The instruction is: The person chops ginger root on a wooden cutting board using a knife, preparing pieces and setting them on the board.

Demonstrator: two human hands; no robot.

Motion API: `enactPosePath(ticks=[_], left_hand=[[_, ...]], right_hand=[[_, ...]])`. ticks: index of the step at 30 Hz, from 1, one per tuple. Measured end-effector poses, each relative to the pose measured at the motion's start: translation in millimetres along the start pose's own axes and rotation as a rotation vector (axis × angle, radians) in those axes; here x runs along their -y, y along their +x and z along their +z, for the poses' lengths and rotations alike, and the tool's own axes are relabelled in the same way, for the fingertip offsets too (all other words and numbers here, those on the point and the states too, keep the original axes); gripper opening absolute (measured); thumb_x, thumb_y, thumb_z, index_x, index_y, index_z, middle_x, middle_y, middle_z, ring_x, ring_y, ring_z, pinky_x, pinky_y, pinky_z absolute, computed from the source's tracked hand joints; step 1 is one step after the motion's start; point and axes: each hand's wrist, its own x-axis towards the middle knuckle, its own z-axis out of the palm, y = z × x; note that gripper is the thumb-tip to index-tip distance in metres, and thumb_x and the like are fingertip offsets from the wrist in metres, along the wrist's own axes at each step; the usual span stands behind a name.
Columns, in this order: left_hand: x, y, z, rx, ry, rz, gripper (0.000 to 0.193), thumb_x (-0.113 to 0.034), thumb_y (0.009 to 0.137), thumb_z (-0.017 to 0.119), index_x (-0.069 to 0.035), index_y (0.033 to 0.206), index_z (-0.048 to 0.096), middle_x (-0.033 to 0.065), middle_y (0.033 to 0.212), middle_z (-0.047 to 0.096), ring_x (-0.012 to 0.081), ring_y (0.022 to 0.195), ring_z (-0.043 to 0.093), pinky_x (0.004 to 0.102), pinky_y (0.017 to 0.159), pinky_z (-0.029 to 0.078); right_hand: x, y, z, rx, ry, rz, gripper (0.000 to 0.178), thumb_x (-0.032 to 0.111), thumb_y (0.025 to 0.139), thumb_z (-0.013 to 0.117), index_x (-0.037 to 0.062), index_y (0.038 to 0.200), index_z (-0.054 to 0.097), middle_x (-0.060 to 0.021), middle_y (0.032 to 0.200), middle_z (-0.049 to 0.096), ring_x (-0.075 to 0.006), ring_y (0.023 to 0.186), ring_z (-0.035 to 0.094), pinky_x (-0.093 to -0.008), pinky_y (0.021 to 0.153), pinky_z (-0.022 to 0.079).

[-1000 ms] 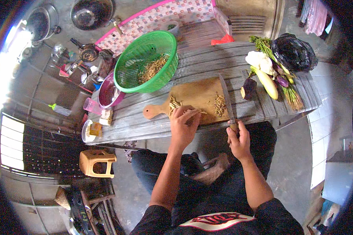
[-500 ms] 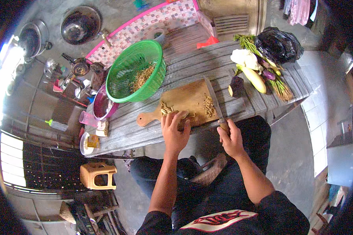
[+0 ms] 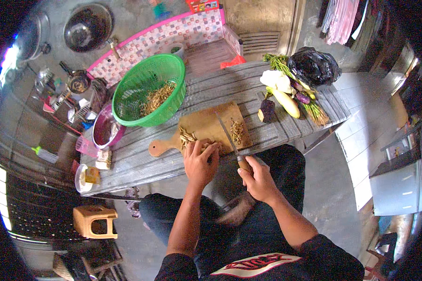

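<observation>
My left hand [image 3: 201, 164] rests at the near edge of a wooden cutting board [image 3: 206, 121], its bent fingers pressed on pale brown strips [image 3: 187, 136]. What lies right under the fingers is partly hidden. My right hand [image 3: 258, 177] grips the brown handle of a knife [image 3: 227, 132]. The long blade points away from me over the board, between my left hand and a small heap of chopped bits [image 3: 237, 131]. Beyond the board's left side, a green plastic basket [image 3: 177, 89] stands tilted, with a pile of similar brown bits [image 3: 157, 98] inside.
To the right lie a pale long vegetable [image 3: 285, 102], a cut dark purple piece [image 3: 267, 111], a white cauliflower-like head [image 3: 276, 81], green stalks and a black plastic bag [image 3: 314, 66]. A purple basin [image 3: 98, 131] and a pink cup [image 3: 85, 146] stand left on the grey wooden table [image 3: 136, 161].
The knife has moved from the right of the chopped heap to its left, closer to my left hand. My left hand stays on the strips. The whole view has shifted slightly.
</observation>
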Motion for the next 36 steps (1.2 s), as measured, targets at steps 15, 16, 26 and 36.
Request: enactPosePath(ticks=[15,16,26,36], left_hand=[[10,-23,2,-0.065,-0.005,-0.015,0.032,-0.022,0.083,0.079,-0.022,0.115,0.072,-0.0003,0.117,0.067,0.0263,0.107,0.061,0.0416,0.087,0.049],[9,-24,2,-0.072,-0.004,-0.012,0.032,-0.022,0.082,0.079,-0.021,0.114,0.072,-0.0002,0.118,0.067,0.0264,0.107,0.061,0.0416,0.087,0.049],[-10,10,-4,-0.038,-0.003,-0.108,0.026,-0.025,0.081,0.080,-0.018,0.106,0.074,0.0017,0.113,0.066,0.0280,0.107,0.059,0.0449,0.090,0.044],[0,5,3,0.011,-0.065,-0.137,0.019,-0.029,0.084,0.081,-0.017,0.099,0.076,-0.0005,0.112,0.068,0.0275,0.108,0.060,0.0457,0.092,0.044]], right_hand=[[29,-3,14,0.022,-0.099,0.084,0.018,0.018,0.107,0.060,0.0007,0.111,0.064,-0.0011,0.070,0.058,-0.0093,0.055,0.056,-0.0299,0.052,0.045],[29,-3,16,0.027,-0.100,0.089,0.018,0.018,0.107,0.060,0.0007,0.111,0.064,-0.0011,0.070,0.058,-0.0093,0.055,0.056,-0.0299,0.052,0.045],[44,18,-8,0.159,-0.298,0.130,0.030,0.030,0.105,0.063,0.0000,0.108,0.061,-0.0212,0.080,0.070,-0.0428,0.075,0.070,-0.0504,0.067,0.052],[84,24,-12,0.273,-0.131,0.345,0.029,0.030,0.108,0.060,0.0019,0.102,0.057,-0.0098,0.065,0.062,-0.0226,0.054,0.064,-0.0407,0.055,0.050]])
